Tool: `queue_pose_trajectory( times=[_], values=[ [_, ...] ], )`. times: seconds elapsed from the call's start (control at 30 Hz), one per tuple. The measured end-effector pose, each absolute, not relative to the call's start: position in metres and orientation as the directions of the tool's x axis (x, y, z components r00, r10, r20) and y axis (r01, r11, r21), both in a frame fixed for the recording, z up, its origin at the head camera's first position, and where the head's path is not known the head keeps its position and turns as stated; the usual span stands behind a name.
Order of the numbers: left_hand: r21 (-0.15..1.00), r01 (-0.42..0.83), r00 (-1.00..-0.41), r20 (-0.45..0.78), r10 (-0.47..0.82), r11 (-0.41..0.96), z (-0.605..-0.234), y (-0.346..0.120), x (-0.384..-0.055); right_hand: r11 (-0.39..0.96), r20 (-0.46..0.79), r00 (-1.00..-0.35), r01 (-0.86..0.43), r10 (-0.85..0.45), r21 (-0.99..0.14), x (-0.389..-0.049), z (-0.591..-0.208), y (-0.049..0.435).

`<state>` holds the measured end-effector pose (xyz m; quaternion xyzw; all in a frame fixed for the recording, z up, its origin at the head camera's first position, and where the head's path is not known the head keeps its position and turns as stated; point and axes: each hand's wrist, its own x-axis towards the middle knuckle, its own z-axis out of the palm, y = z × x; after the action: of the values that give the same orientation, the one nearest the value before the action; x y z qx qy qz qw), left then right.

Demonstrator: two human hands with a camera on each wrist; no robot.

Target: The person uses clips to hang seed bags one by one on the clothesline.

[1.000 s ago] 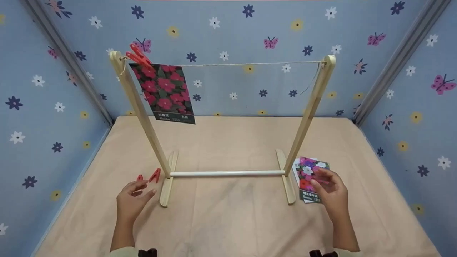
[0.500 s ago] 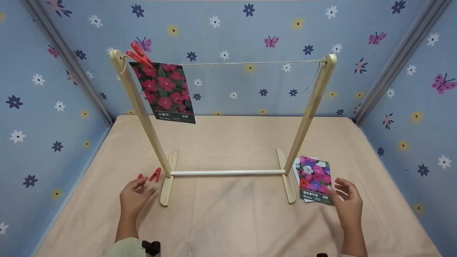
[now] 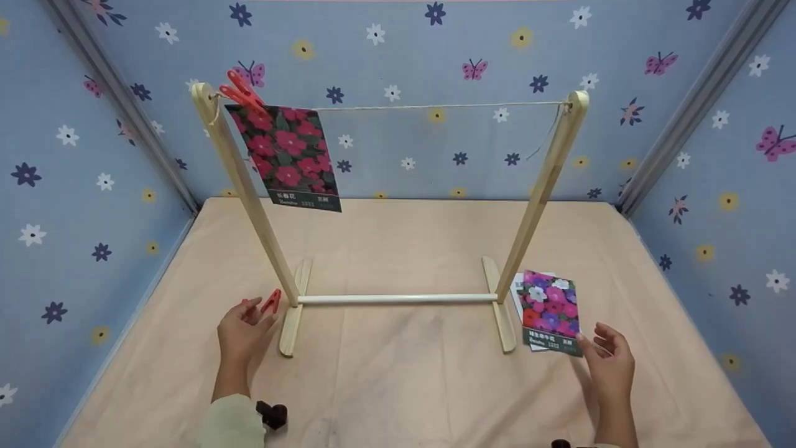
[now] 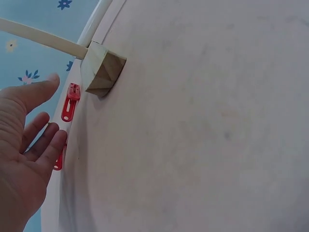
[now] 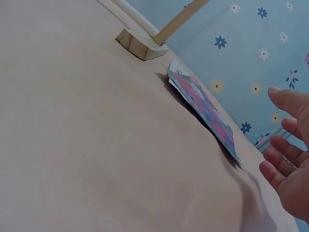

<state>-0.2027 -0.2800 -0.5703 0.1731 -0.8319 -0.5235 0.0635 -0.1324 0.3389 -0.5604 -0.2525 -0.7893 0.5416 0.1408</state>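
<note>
A person's left hand (image 3: 241, 331), thumb spread from loosely bent fingers, hovers beside 2 red clothespins (image 4: 70, 107) on a desk (image 3: 398, 386); the right hand (image 3: 609, 361), fingers loosely parted, is near a multicolored flower card (image 3: 550, 308) right of a wooden rack (image 3: 398, 300). A red-flower card (image 3: 289, 155) hangs clipped from its string (image 3: 472, 106).

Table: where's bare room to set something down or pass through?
Bare: between left hand and right hand, in front of the bar; behind it to the wall. Passing: likely under the string, right of the hung card. Crowded: outside left base, at the pegs; outside right base, at the cards.
</note>
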Motion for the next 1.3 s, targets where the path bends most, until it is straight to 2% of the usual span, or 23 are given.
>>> queue_pose_trajectory(
  times=[0.13, 0.53, 0.73, 0.97, 1.1, 1.3],
  values=[
    [0.890, -0.229, -0.924, -0.071, -0.376, 0.395, -0.572, -0.280, -0.209, 0.282, -0.083, -0.831, 0.278, 0.549, -0.918, -0.134, -0.566, 0.340],
    [0.792, -0.275, -0.919, -0.051, -0.390, 0.544, -0.577, -0.268, -0.223, 0.317, -0.198, -0.815, 0.419, 0.545, -0.851, -0.140, -0.574, 0.342],
    [0.780, -0.291, -0.905, -0.036, -0.424, 0.555, -0.581, -0.262, -0.224, 0.363, -0.189, -0.805, 0.446, 0.562, -0.818, -0.144, -0.579, 0.341],
    [0.784, -0.211, -0.883, 0.103, -0.457, 0.584, -0.588, -0.257, -0.219, 0.438, -0.154, -0.813, 0.449, 0.561, -0.779, -0.148, -0.582, 0.338],
    [0.835, -0.200, -0.878, 0.080, -0.472, 0.513, -0.590, -0.258, -0.213, 0.449, -0.155, -0.814, 0.455, 0.560, -0.769, -0.149, -0.583, 0.337],
    [0.918, -0.224, -0.864, -0.031, -0.503, 0.328, -0.587, -0.260, -0.205, 0.462, -0.117, -0.821, 0.425, 0.559, -0.778, -0.149, -0.585, 0.337]
  ],
)
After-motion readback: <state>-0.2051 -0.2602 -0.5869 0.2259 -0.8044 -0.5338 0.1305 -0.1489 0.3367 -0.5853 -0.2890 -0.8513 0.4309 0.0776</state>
